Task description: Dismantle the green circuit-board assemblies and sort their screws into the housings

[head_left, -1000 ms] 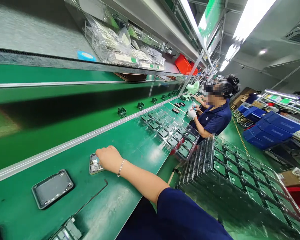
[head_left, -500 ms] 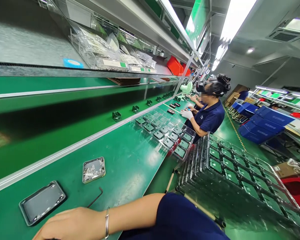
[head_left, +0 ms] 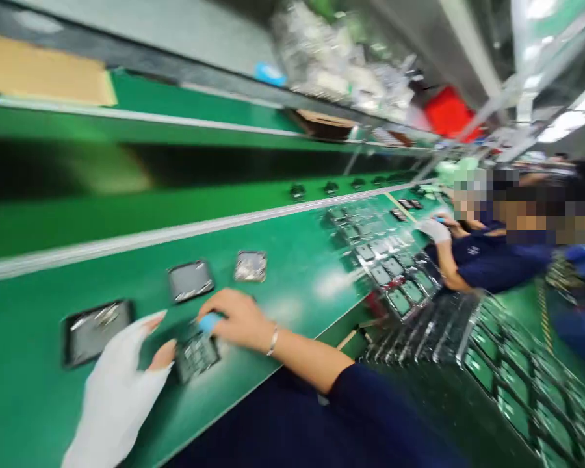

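My left hand (head_left: pixel 119 383), in a white glove with bare fingertips, is open at the left of a dark green circuit-board unit (head_left: pixel 197 357). Thumb and finger are apart; the thumb tip lies close to the unit's edge, and blur hides whether they touch. My right hand (head_left: pixel 238 318), bare with a silver bracelet, curls its fingers over the unit's upper edge. A blue patch (head_left: pixel 209 322) shows at those fingertips, perhaps a finger cover. Beyond the hands are a large dark tray (head_left: pixel 92 335), a mid-sized tray (head_left: pixel 190 283) and a small tray (head_left: pixel 251 266) holding small metal parts.
A clear blister tray (head_left: pixel 380 260) of parts lies farther along the green bench. Stacked trays (head_left: pixel 433 344) stand right of my arm. A co-worker (head_left: pixel 472 253) sits beyond. Small dark units (head_left: pixel 331 188) line the back ledge. A shelf with plastic bags (head_left: pixel 331 58) hangs above.
My view has swung left and down. My left hand has come into view, and the circuit-board unit now shows between both hands. My right hand has moved beside the small trays.
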`<action>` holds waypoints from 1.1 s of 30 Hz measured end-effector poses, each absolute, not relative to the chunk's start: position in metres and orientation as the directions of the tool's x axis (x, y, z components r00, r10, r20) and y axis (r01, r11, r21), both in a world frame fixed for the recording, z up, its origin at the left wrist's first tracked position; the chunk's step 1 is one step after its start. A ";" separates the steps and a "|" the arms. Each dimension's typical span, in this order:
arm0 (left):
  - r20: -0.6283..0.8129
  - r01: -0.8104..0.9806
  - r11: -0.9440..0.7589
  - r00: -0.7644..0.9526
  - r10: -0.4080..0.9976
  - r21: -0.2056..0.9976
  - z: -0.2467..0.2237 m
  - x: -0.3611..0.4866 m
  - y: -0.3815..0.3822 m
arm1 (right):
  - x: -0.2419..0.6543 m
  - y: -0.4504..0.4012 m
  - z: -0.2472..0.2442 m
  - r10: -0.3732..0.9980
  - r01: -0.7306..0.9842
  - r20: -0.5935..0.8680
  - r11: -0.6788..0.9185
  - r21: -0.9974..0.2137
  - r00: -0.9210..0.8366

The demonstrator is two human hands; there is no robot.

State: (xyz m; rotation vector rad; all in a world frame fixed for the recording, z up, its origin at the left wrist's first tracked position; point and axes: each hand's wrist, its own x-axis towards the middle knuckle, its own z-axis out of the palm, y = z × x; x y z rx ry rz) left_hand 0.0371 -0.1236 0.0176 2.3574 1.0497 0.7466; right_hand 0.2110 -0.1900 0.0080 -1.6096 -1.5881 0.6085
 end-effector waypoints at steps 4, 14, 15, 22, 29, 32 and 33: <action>-0.072 0.523 -0.316 0.593 0.802 0.791 -0.010 0.034 -0.127 | 0.226 -0.192 0.005 0.963 0.512 0.190 0.067 -0.856 0.192; -0.060 0.309 -0.178 0.629 0.775 0.934 -0.023 0.033 -0.137 | 0.207 -0.191 -0.006 0.957 0.621 0.279 0.266 -0.738 -0.077; -0.066 0.315 -0.172 0.623 0.780 0.933 -0.023 0.033 -0.138 | 0.206 -0.191 -0.007 0.955 0.633 0.278 0.279 -0.723 -0.103; -0.072 0.304 -0.157 0.625 0.777 0.940 -0.025 0.034 -0.136 | 0.202 -0.191 -0.017 0.964 0.641 0.235 0.258 -0.723 -0.122; -0.081 0.320 -0.160 0.627 0.775 0.934 -0.023 0.034 -0.137 | 0.201 -0.191 -0.018 0.954 0.624 0.282 0.282 -0.729 -0.101; -0.084 0.307 -0.140 0.614 0.785 0.941 -0.021 0.036 -0.137 | 0.199 -0.191 -0.015 0.966 0.617 0.237 0.248 -0.747 -0.102; -0.085 0.300 -0.127 0.603 0.793 0.945 -0.021 0.037 -0.137 | 0.199 -0.191 -0.014 0.970 0.599 0.222 0.235 -0.766 -0.098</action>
